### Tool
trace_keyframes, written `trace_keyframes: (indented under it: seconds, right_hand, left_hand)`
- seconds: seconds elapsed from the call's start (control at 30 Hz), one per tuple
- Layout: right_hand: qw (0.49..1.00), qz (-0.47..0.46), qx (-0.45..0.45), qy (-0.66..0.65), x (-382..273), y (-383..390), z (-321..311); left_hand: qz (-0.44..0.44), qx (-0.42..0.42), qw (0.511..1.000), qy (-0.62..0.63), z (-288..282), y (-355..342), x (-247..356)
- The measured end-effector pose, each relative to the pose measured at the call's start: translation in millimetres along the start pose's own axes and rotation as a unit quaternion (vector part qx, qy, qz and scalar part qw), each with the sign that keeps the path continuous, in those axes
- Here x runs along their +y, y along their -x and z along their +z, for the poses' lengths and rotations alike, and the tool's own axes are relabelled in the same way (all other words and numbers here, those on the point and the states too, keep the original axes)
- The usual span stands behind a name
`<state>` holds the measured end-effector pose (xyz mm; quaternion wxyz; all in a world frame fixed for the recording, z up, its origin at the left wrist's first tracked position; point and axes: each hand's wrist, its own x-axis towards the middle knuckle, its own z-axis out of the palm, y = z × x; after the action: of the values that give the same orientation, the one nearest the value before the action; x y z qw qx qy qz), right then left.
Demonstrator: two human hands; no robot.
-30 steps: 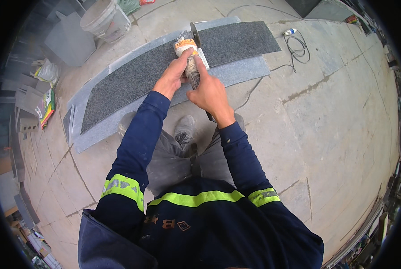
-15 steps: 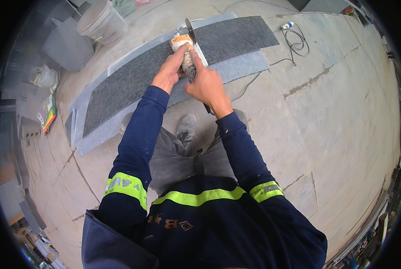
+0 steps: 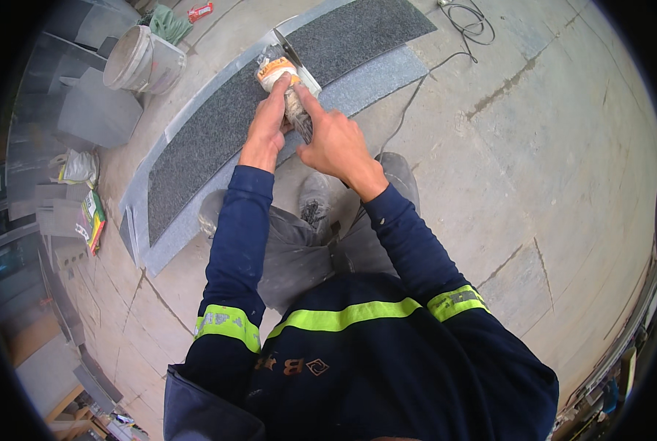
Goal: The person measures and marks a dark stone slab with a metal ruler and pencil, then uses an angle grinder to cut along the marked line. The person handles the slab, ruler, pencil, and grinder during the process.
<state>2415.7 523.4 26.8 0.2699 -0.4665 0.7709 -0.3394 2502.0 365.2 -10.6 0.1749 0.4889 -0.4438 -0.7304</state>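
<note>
"Head view: where's the angle grinder point(image 3: 275, 68)?"

"Over the dark slab point(image 3: 203, 158), left hand point(image 3: 266, 131) and right hand point(image 3: 341, 145) both gripping it. I'd hold firmly, disc point(image 3: 287, 48) square, pressure light."

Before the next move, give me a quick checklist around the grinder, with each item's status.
1. Two-handed hold: ok; left hand and right hand both grip the angle grinder.
2. Cord away from disc: ok; visible run lies on the floor.
3. Dark slab supported: ok; it rests on the pale slab.
4. Disc stopped: cannot tell.
5. Disc off the slab: cannot tell.
6. Hand protection: not ok; both hands bare.
</note>
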Motion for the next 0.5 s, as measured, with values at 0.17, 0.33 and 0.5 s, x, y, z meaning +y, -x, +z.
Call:
trace_keyframes:
  seconds: [0.17,0.33,0.5]
  right_hand:
    - [1.0,0.016,-0.014,0.004,-1,-4,0]
    - [1.0,0.006,0.0,0.021,-3,-22,6]
    - [1.0,0.005,-0.018,0.02,-3,-46,9]
  left_hand:
    - [-0.002,0.002,1.0,-0.005,-1,-4,0]
    - [-0.008,0.003,1.0,0.01,-3,-15,13]
    - [-0.001,0.0,1.0,0.011,-12,-33,21]
